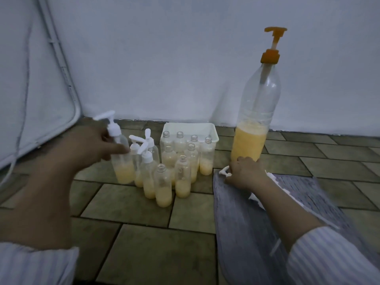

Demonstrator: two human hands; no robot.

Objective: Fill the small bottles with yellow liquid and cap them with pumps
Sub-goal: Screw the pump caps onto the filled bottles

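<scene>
The left hand is extended forward from a striped sleeve, forearm raised above the tiled floor. Its fingers are clamped on the upper body of a capped small bottle, just below the white pump. This bottle stands at the left edge of the bottle cluster, beside 3 other pumped bottles. Open-necked bottles, each part-filled with yellow liquid, stand in front of and inside a white tray.

The right hand rests knuckles-up on a grey cloth, fingers curled over a loose white pump. The large dispenser bottle stands directly behind it.
</scene>
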